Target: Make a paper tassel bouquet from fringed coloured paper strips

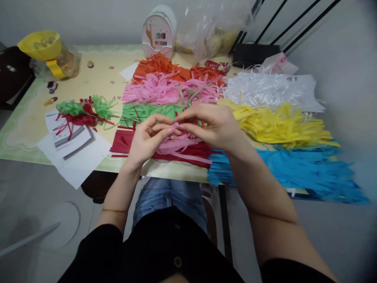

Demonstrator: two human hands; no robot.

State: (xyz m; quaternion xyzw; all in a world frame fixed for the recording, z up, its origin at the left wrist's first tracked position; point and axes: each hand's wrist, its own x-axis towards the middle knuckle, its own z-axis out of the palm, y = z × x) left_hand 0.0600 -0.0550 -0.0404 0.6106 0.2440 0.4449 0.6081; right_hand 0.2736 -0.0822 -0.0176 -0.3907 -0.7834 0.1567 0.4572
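Observation:
Both hands meet above the piles of fringed paper. My left hand (147, 137) pinches a pink paper strip (176, 125) between thumb and fingers. From the other side, my right hand (210, 122) closes its thumb and fingertips on the same strip. More pink strips (176, 145) hang beneath the hands, over dark red fringed paper (122, 141). Just behind the fingers lies green fringed paper (144, 112), with pink fringed paper (147, 90) farther back. The fingers partly hide the held part.
Orange (159, 65), white (253, 92), yellow (282, 127) and blue fringed paper (294, 169) cover the table's back and right. A green and red bundle (85, 112) rests on papers (73, 145) at left. Behind stand a yellow bowl (41, 45), a white bin (159, 33) and a plastic bag (206, 31).

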